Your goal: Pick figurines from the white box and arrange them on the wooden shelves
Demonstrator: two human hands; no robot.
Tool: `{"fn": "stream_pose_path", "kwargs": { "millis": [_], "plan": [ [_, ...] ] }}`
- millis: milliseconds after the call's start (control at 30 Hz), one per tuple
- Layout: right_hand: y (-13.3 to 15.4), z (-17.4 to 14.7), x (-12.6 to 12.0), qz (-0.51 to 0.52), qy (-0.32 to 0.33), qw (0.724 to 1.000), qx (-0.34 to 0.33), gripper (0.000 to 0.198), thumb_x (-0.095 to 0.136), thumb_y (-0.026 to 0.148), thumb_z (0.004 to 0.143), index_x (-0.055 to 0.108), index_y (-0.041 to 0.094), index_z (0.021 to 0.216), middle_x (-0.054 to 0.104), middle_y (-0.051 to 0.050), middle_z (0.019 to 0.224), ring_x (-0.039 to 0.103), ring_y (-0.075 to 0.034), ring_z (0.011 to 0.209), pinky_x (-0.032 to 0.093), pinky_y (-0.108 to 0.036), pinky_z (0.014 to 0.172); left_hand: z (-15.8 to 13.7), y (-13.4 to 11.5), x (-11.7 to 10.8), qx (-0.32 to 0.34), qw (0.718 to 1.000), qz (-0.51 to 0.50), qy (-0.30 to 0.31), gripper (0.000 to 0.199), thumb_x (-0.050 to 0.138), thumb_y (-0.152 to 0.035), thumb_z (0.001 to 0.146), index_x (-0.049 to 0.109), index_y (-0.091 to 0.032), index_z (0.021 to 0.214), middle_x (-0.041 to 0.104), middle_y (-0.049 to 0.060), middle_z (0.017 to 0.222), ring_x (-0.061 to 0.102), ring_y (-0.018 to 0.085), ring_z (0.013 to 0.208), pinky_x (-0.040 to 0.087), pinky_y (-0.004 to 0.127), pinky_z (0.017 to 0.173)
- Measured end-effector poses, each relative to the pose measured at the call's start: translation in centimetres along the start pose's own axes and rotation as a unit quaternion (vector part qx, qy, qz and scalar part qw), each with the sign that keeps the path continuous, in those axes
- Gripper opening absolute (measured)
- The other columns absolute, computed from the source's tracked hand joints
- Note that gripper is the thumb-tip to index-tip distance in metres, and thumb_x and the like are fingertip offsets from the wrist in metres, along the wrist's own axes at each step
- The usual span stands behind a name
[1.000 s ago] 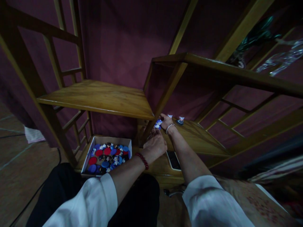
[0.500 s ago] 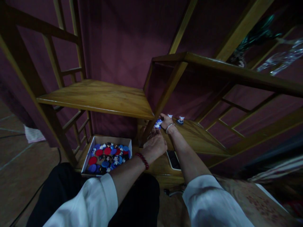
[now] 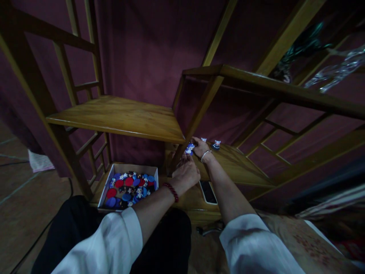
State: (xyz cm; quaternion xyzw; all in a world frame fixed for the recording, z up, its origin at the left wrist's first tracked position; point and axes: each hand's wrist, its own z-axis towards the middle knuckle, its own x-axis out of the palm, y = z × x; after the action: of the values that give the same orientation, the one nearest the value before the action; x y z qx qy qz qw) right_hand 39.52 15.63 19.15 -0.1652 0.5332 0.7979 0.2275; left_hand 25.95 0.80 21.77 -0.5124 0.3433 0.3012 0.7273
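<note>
A small blue-and-white figurine (image 3: 189, 148) is between my two hands, beside the wooden post at the middle of the shelf unit. My right hand (image 3: 200, 147), with a silver bangle at the wrist, pinches it from the right. From below, the closed fingers of my left hand (image 3: 186, 171) hold its lower part; a red bead bracelet circles that wrist. The post partly hides the left fingertips. Behind my right hand, a figurine on a dark base (image 3: 216, 145) stands on the right-hand shelf (image 3: 242, 163). Another white-topped figurine (image 3: 203, 140) shows just above that hand.
At the lower left sits an open white box (image 3: 156, 177) of several figurines and red and blue discs. A phone (image 3: 208, 192) lies on the low board below my right forearm. An upper-left shelf (image 3: 119, 116) and a slanting post (image 3: 203, 108) flank the hands.
The view has shifted slightly. Both hands stay around the figurine in nearly the same place, with only a slight change in how the figurine sits between the fingers.
</note>
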Motion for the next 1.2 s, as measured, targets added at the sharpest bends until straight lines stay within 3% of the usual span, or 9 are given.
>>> {"fn": "stream_pose_path", "kwargs": {
  "millis": [100, 333, 567, 1033, 1200],
  "plan": [
    [-0.1, -0.6, -0.4, 0.026, -0.021, 0.999, 0.022, 0.043, 0.058, 0.002, 0.057, 0.06, 0.018, 0.097, 0.066, -0.005, 0.098, 0.061, -0.017, 0.093, 0.047, -0.035, 0.09, 0.1, 0.1, 0.3, 0.004, 1.0, -0.002, -0.008, 0.05, 0.042, -0.024, 0.077, 0.044, -0.007, 0.124, 0.055, 0.017, 0.118, 0.05, 0.026, 0.11, 0.039, 0.036, 0.093],
    [1.4, -4.1, -2.2, 0.084, -0.019, 0.993, 0.081, 0.029, 0.059, 0.014, 0.067, 0.058, 0.017, 0.096, 0.067, -0.008, 0.095, 0.062, -0.019, 0.092, 0.047, -0.038, 0.09, 0.0, 0.2, 0.1, 0.013, 1.0, -0.004, -0.018, 0.05, 0.043, -0.024, 0.075, 0.046, -0.005, 0.122, 0.053, 0.018, 0.121, 0.044, 0.027, 0.117, 0.033, 0.037, 0.099],
    [4.0, -7.5, -2.7, 0.099, 0.048, 0.993, 0.036, 0.04, 0.062, 0.022, 0.067, 0.055, 0.018, 0.106, 0.065, -0.008, 0.104, 0.059, -0.018, 0.1, 0.042, -0.038, 0.095, 0.0, 0.3, 0.3, 0.029, 0.999, -0.004, -0.027, 0.053, 0.044, -0.024, 0.073, 0.045, -0.005, 0.122, 0.049, 0.019, 0.124, 0.042, 0.028, 0.119, 0.029, 0.04, 0.102],
    [4.5, -7.6, -2.3, -0.031, 0.057, 0.998, 0.021, 0.039, 0.065, 0.022, 0.066, 0.06, 0.021, 0.104, 0.064, -0.005, 0.106, 0.057, -0.021, 0.102, 0.047, -0.036, 0.087, 0.0, 0.4, 0.2, 0.027, 0.999, -0.036, -0.016, 0.054, 0.044, -0.022, 0.072, 0.045, -0.008, 0.125, 0.049, 0.017, 0.125, 0.038, 0.027, 0.122, 0.029, 0.041, 0.102],
    [4.1, -7.2, -2.1, -0.034, 0.044, 0.998, 0.025, 0.032, 0.064, 0.023, 0.067, 0.062, 0.02, 0.099, 0.066, -0.006, 0.099, 0.06, -0.021, 0.096, 0.047, -0.036, 0.085, 0.1, 0.5, 0.5, 0.024, 0.998, -0.048, -0.013, 0.052, 0.043, -0.021, 0.073, 0.046, -0.008, 0.123, 0.047, 0.018, 0.127, 0.046, 0.025, 0.115, 0.036, 0.035, 0.096]
  ]
}}
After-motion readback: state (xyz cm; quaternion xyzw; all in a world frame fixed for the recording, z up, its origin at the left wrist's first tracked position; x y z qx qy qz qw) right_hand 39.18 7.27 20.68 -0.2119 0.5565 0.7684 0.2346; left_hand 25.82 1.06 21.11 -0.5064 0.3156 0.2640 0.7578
